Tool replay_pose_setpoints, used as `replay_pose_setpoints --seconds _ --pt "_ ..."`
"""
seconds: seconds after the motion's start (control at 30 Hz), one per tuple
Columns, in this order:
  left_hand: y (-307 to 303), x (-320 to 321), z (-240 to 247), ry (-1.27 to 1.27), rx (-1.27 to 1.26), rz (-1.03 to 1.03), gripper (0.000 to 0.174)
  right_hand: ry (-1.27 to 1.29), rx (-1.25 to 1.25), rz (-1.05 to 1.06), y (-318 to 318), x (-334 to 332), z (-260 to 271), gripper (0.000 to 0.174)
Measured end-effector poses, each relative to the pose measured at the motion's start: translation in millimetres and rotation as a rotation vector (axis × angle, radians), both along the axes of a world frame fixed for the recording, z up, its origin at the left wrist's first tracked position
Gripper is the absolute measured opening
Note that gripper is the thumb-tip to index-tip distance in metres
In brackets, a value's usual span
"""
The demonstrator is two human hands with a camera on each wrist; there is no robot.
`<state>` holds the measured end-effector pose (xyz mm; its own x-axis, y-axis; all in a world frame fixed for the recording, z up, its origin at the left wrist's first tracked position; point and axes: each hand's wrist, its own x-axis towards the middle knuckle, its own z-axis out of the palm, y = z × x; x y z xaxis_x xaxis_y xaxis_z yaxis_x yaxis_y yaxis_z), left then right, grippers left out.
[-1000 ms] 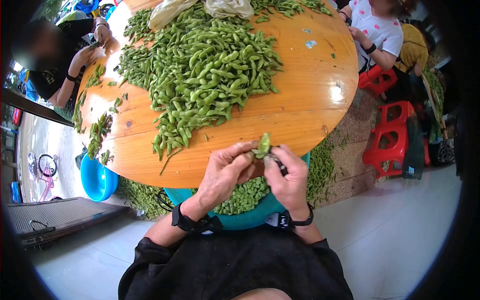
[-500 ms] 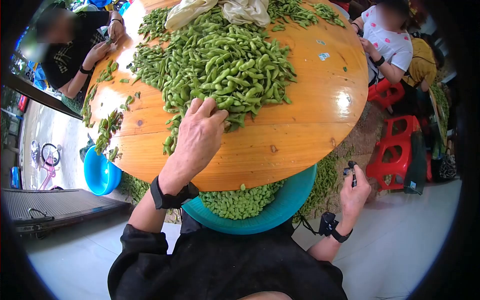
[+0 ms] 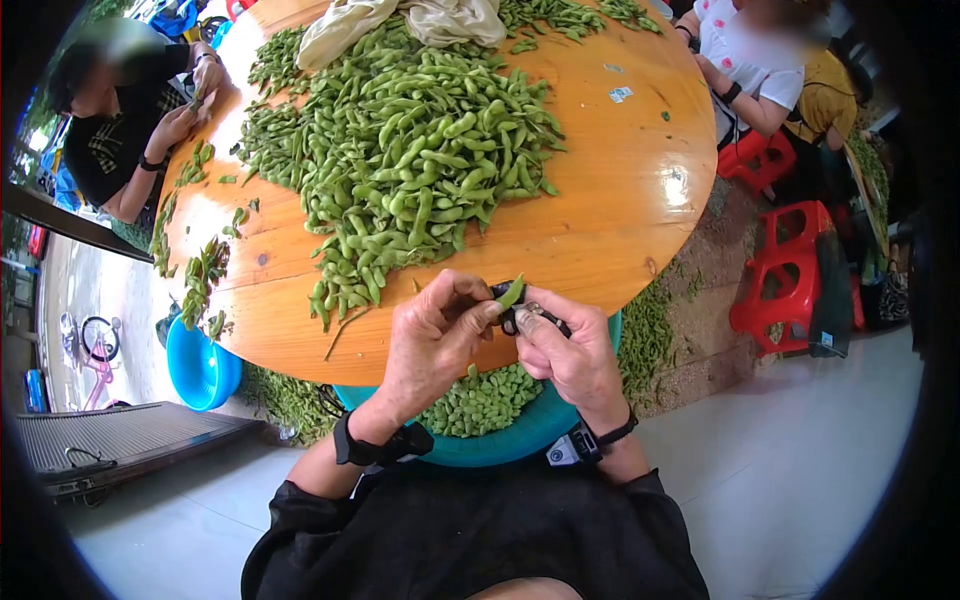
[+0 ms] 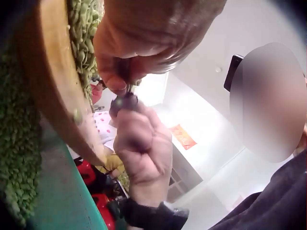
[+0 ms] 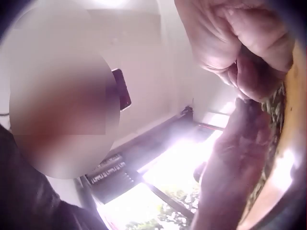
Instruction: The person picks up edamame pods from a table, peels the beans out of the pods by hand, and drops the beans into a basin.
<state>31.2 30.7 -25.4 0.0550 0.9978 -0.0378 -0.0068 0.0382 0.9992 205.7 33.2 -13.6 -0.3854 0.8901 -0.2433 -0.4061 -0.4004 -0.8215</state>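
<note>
Between the two hands a green pod (image 3: 512, 292) is held over the table's near edge. My left hand (image 3: 435, 340) pinches its lower left end between thumb and fingers. The right hand (image 3: 572, 362) grips a small dark tool (image 3: 548, 320) against the pod; its exact shape is partly hidden by the fingers. In the left wrist view the right hand (image 4: 144, 143) meets the left hand (image 4: 153, 33) fingertip to fingertip. Below them, shelled beans (image 3: 482, 402) lie in a teal basin (image 3: 530, 432). Beyond the hands is a large heap of pods (image 3: 420, 150).
The round wooden table (image 3: 610, 210) spans the middle, with a pale cloth (image 3: 345, 30) on the heap. Another person sits at each side. Red stools (image 3: 785, 285) stand at right, a blue basin (image 3: 200, 368) at left. Loose pods (image 3: 645, 340) cover the floor beside the teal basin.
From half a second ago, my left hand has come back from the heap to above the teal basin with a pod. The right hand has moved in from the right to meet it.
</note>
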Motion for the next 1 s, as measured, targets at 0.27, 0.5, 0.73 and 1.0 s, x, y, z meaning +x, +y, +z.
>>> replay_pose_setpoints --seconds 0.27,0.5,0.73,1.0 --pt "-3.9 0.5 -8.9 -0.087 0.044 0.018 0.01 -0.055 0.018 -0.027 -1.0 -0.6 -8.2 0.026" --pt "-2.1 2.2 -15.7 -0.951 -0.451 -0.132 0.012 0.112 0.014 0.002 1.8 6.0 -29.1 0.022" --pt "-0.3 2.6 -0.4 -0.474 -0.327 -0.118 0.02 -0.182 0.091 -0.02 -0.9 6.3 -10.0 0.017" --pt "-0.8 -0.5 0.6 0.419 0.345 -0.151 0.03 -0.856 0.826 -0.237 -10.1 -13.6 -7.3 0.02"
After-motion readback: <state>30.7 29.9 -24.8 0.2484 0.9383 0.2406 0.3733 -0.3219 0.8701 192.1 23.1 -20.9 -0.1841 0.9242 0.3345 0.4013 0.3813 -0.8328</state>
